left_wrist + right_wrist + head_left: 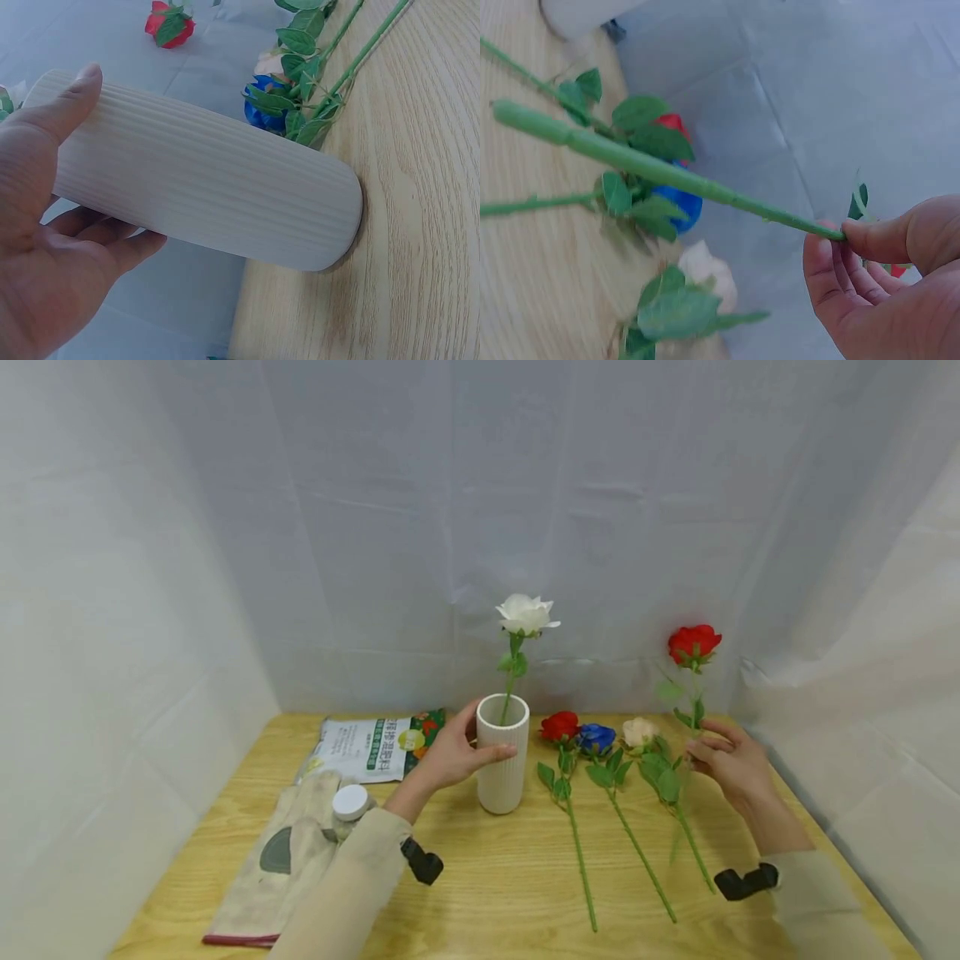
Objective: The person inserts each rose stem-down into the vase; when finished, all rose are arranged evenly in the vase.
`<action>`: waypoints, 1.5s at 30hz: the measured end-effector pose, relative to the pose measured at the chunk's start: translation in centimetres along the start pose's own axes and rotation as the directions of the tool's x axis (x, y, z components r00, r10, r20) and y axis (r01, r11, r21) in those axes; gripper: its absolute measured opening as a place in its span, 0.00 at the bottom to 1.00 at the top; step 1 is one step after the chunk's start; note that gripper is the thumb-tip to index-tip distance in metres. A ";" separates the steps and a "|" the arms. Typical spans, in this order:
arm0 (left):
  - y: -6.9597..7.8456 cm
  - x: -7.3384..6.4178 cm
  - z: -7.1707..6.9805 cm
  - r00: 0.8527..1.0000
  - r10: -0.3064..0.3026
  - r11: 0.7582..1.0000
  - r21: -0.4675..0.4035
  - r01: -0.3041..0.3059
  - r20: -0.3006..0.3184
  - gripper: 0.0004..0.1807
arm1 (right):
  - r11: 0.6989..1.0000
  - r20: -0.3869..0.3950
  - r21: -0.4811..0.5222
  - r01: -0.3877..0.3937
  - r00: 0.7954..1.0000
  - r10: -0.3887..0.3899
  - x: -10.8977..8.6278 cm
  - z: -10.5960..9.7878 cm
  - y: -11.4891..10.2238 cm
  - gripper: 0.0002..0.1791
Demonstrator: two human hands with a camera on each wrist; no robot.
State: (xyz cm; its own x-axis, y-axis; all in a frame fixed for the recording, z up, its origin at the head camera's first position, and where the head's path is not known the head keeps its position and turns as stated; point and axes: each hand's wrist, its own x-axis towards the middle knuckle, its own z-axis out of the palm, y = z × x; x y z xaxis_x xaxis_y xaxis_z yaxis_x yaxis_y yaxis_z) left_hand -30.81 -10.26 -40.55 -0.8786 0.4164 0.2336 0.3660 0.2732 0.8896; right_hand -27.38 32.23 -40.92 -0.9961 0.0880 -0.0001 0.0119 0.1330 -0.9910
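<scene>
Evidently both hands were busy, well apart. Left hand [450,762] gripped the vase [501,785] near its rim, thumb to the near side, fingers round the other. Vase stood upright on the desk [480,893], a white rose [523,614] in its mouth. Right hand [738,770] pinched the red rose [693,645] by its stem [667,174], bloom up, off the desk. Between lay a second red rose [559,727], a blue rose [597,738] and a cream rose [639,732].

On method, my judgement: the vase, tall and narrow, wanted steady bracing; the stem, a light but firm pinch. Its long free end could snag, so slow handling clear of the cream rose's leaves seemed wise.

Views differed. Right wrist view showed the stem's lower end plainly; head view, only faintly. Left wrist view gave the vase's ribbed side and base; only head view looked into the mouth.
</scene>
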 end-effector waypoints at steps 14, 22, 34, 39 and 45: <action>-0.4 0.1 -0.1 1.000 -0.007 1.000 0.005 0.007 -0.001 0.42 | 0.961 0.086 0.270 -0.062 0.995 0.040 -0.3 3.0 -3.5 0.57; -0.4 0.2 -0.1 1.000 0.000 1.000 0.003 0.000 0.003 0.42 | 0.939 0.078 0.338 -0.060 0.996 0.035 -0.2 4.8 -5.2 0.58; -0.5 0.1 0.0 1.000 0.008 1.000 -0.012 -0.008 0.003 0.42 | 0.873 -0.014 0.487 -0.007 1.000 0.016 0.2 7.3 -8.1 0.61; -0.6 0.1 -0.1 1.000 0.011 1.000 -0.012 -0.011 0.008 0.42 | 0.853 -0.056 0.518 0.067 0.997 -0.044 0.5 8.3 -9.5 0.48; -0.7 0.2 -0.1 1.000 0.014 1.000 -0.016 -0.014 0.008 0.42 | 0.800 -0.108 0.584 0.137 0.990 -0.091 0.9 9.9 -11.1 0.22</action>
State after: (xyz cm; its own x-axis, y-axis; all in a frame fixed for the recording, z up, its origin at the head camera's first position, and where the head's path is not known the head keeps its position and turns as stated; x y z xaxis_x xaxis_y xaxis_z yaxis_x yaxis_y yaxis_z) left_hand -31.24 -10.45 -41.11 -0.8711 0.4270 0.2427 0.3731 0.2539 0.8924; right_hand -29.28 21.06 -31.25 -0.9778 0.1818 0.1044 -0.1781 -0.4582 -0.8708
